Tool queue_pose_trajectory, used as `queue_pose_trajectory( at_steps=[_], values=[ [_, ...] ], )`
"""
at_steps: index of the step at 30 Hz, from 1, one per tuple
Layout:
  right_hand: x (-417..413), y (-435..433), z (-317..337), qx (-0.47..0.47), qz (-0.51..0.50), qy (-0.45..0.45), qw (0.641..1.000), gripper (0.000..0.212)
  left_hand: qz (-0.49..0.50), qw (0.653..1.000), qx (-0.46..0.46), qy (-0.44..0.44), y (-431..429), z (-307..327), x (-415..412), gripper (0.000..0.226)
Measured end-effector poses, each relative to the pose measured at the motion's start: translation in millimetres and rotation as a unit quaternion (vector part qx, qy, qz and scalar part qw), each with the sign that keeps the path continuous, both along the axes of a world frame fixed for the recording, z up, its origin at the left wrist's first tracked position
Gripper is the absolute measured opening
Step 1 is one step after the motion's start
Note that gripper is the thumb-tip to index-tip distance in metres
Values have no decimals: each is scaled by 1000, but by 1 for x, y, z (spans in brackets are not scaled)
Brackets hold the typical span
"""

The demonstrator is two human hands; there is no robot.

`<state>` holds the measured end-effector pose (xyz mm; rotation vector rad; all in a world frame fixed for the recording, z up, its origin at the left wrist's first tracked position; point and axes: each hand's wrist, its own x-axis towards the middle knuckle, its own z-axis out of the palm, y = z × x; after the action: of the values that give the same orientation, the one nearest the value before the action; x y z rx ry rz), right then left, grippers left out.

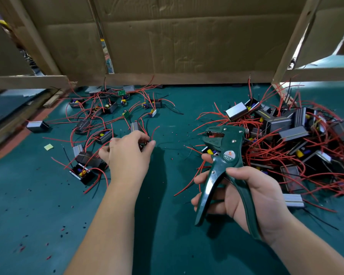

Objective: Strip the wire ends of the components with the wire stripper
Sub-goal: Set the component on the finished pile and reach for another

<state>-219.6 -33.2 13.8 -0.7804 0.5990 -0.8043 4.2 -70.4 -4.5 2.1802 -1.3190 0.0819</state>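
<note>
The little black cases (81, 174) sit open with yellow and blue parts inside and red wires trailing out. There's a big pile (286, 133) of them on the right and a looser scatter (99, 114) on the left. The left hand (127, 155) pinches one small component (144, 146) at the scatter's edge. The right hand (252, 199) is wrapped round the handles of the green wire stripper (224, 155), held up just beside the pile. It's all on a green mat (167, 245) dotted with insulation bits (64, 229), with a cardboard wall (187, 36) behind.

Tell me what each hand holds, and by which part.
The right hand holds the wire stripper by its two handles. The left hand pinches a small dark component; its fingers hide which part.
</note>
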Motion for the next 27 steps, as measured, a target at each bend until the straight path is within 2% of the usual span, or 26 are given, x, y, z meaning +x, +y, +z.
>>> queue_pose_trajectory(
  at_steps=[2, 6, 8, 10, 12, 14, 17, 20, 24, 27],
  values=[
    [0, 0, -1, 1, -4, -4, 1000, 65, -20, 999, -41, 0, 0, 1, -1, 11],
    [-1, 0, 1, -1, -3, -7, 1000, 65, -92, 991, -71, 59, 0, 4, -3, 5],
    [0, 0, 1, -4, -4, -6, 1000, 65, -73, 991, -80, 81, 1, 7, -1, 3],
    [-1, 0, 1, -6, -6, -7, 1000, 65, -13, 994, -75, 74, 4, 9, 5, 23],
    [-1, 1, 2, -9, -7, -6, 1000, 65, 49, 997, -37, 56, 6, 12, 12, 41],
    [-1, 1, 3, -10, -6, -6, 1000, 66, 93, 993, 43, 65, 8, 12, 18, 48],
    [-1, 1, 2, -10, -3, -5, 1000, 68, 132, 971, 193, 42, 8, 9, 23, 52],
    [0, 2, 3, -14, 6, -5, 1000, 78, 127, 964, 235, 6, 8, 8, 24, 47],
    [0, 1, 2, -18, 5, -5, 1000, 82, 104, 980, 166, -10, 6, 7, 26, 35],
    [0, 1, 2, -20, 7, -6, 1000, 87, 54, 996, 49, 46, 4, 9, 26, 44]
  ],
)
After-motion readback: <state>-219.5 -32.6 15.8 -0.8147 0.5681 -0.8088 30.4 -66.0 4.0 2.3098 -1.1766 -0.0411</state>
